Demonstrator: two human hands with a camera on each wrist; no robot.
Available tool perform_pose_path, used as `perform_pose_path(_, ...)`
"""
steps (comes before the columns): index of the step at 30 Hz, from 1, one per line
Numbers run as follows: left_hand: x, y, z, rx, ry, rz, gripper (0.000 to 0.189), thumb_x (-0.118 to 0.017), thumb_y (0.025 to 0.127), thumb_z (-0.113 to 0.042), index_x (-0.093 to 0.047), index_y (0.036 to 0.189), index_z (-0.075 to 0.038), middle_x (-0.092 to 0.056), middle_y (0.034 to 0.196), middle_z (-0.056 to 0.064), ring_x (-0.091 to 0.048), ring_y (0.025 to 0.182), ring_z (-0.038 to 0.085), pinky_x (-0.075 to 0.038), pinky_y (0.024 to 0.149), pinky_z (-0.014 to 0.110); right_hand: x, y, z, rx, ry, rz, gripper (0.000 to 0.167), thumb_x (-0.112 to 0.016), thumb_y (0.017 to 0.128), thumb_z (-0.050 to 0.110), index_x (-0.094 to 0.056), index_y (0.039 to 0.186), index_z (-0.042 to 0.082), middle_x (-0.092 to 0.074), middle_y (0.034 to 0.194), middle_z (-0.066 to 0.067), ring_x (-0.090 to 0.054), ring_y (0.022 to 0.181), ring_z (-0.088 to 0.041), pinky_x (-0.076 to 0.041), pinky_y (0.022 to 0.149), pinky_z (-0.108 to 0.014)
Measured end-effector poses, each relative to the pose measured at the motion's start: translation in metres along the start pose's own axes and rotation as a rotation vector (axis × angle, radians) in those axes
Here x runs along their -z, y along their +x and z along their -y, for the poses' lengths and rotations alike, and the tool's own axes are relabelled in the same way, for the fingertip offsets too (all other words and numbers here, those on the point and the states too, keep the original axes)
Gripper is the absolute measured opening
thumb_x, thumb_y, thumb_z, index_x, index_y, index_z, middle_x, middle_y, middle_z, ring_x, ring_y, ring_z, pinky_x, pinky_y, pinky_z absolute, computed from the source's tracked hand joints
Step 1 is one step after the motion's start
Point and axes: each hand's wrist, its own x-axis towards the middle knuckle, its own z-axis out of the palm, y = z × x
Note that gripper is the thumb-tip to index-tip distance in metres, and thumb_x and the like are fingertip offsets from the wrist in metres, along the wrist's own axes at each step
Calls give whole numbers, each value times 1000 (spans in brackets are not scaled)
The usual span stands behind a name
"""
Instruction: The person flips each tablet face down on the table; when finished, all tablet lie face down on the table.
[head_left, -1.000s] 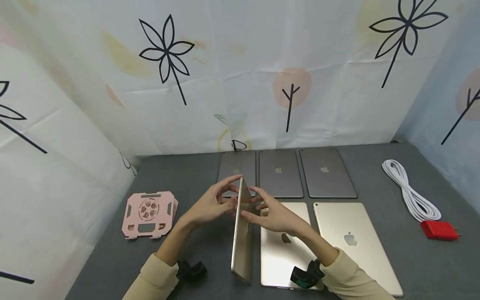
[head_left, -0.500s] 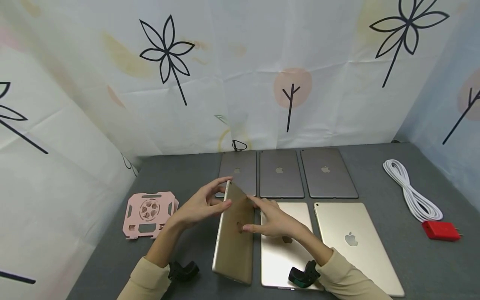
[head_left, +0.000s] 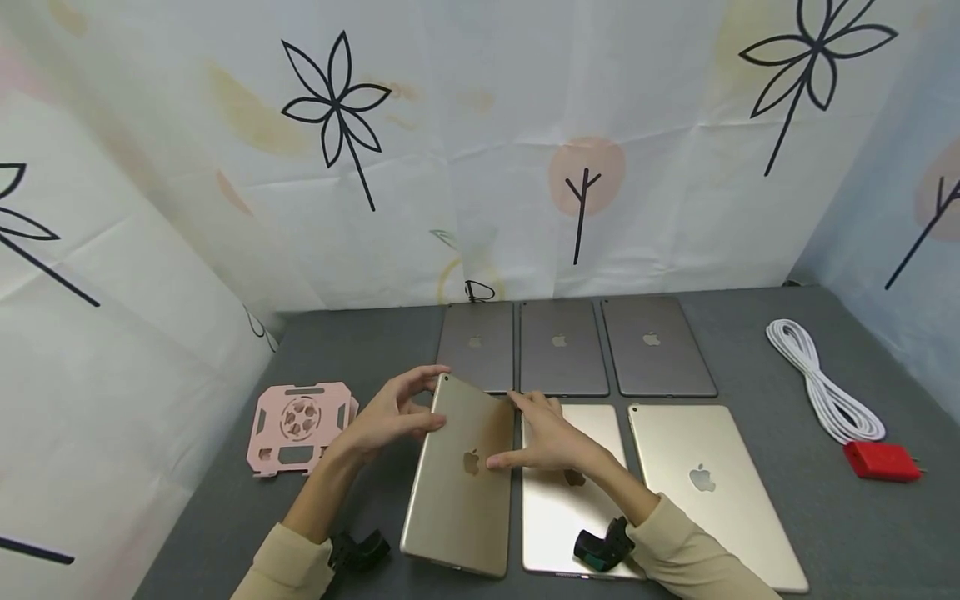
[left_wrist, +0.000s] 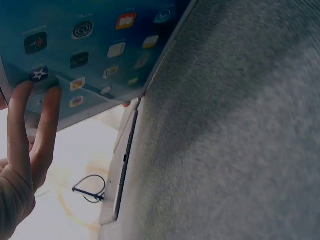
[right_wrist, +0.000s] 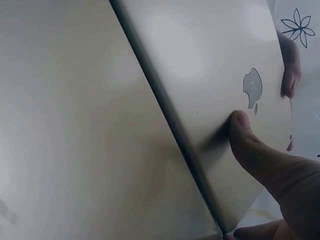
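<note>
A gold tablet [head_left: 459, 504] stands tilted above the table, its back with the apple logo turned up toward the head camera. My left hand [head_left: 392, 417] grips its left edge, thumb on the edge and fingers behind. In the left wrist view, two fingers of the left hand [left_wrist: 30, 145] touch the lit screen of the tablet [left_wrist: 95, 55], which shows app icons. My right hand [head_left: 555, 435] holds the upper right corner. Its thumb presses on the back near the logo, plain in the right wrist view, where the right hand [right_wrist: 280, 172] partly shows.
Two more gold tablets [head_left: 551, 525] [head_left: 701, 487] lie face down to the right. Behind them are three grey tablets [head_left: 474, 329] [head_left: 562, 367] [head_left: 656, 367] in a row. A pink folding stand [head_left: 273, 417] is at left; a coiled white cable [head_left: 825, 400] and red charger [head_left: 881, 461] are at right.
The gold tablet has turned from nearly edge-on to showing its back, leaning down leftward. My left hand has moved left and slightly down with it; the right hand stays near its corner.
</note>
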Motion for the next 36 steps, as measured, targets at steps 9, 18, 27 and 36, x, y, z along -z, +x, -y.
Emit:
perform_pose_path(9,10,-5,6,-9,-57,64,84,-75,90,-5,-25,157,5,-45,138,24,-78,93,20,-63,71,38,-1,3,-1,-19,55,-68,99,-94,68,45,-48,146,3,-54,129,-16,-42,120,-33,-46,97,-55)
perform_pose_path(18,18,-3,22,19,258,-4,80,-82,85,-10,-39,152,3,-49,140,28,-71,99,22,-56,83,35,-4,7,6,-50,68,-133,96,-97,66,38,-51,144,3,-54,130,-17,-41,121,-32,-42,103,-55)
perform_pose_path(27,18,6,37,55,458,-126,71,-90,76,-13,-57,136,7,-59,105,17,-51,80,15,-44,66,23,-8,15,5,-43,22,-130,94,-97,66,36,-55,142,1,-51,132,-20,-38,113,-30,-42,99,-53)
perform_pose_path(36,12,11,46,128,527,-170,68,-93,73,-16,-62,130,5,-59,106,12,-47,87,19,-40,74,24,-8,22,4,-50,-32,-128,82,-96,69,34,-61,135,0,-50,130,-19,-36,113,-30,-40,99,-50)
